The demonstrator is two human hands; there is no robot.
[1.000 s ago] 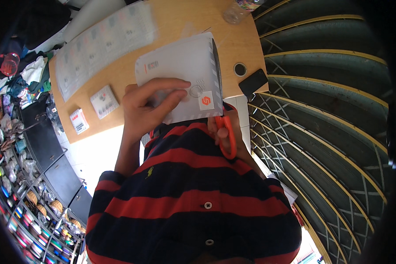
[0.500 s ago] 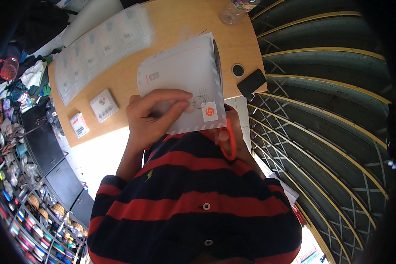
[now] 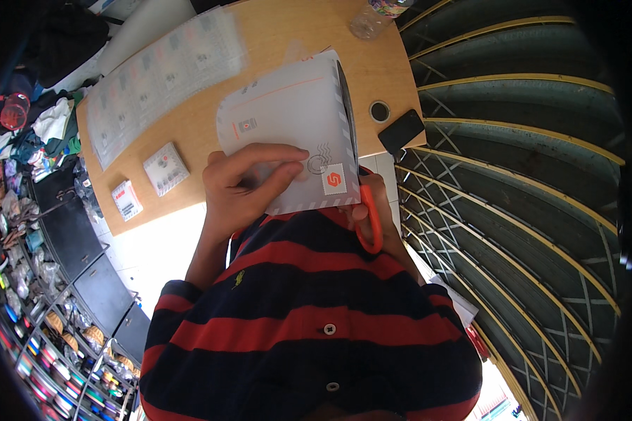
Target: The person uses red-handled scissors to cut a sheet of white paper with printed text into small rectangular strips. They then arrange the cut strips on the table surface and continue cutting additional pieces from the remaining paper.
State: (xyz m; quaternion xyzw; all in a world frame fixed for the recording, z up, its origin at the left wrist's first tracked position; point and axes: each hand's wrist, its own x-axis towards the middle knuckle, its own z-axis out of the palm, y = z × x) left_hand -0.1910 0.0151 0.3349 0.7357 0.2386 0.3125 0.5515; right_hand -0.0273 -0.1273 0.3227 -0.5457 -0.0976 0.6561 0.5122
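Observation:
A pale grey-white plastic mailing bag, printed with orange and grey marks and a striped edge, is held up in front of my chest over the table's near edge. My left hand is closed on its lower left part, thumb and forefinger nearly meeting on the front face; its other fingers are mostly hidden. Behind the bag's lower right corner is my right hand, partly covered by the bag. It grips scissors by the orange handle; the blades are hidden behind the bag.
On the wooden table lie a stack of flat plastic mailers, two small wrapped packets, a black phone and a clear bottle. A folding metal gate stands at right, crowded shelves at left.
The scissors' orange handle and my right hand have shifted slightly right. The mailing bag has tilted a little, its upper part moving slightly left. My left hand stays nearly in place.

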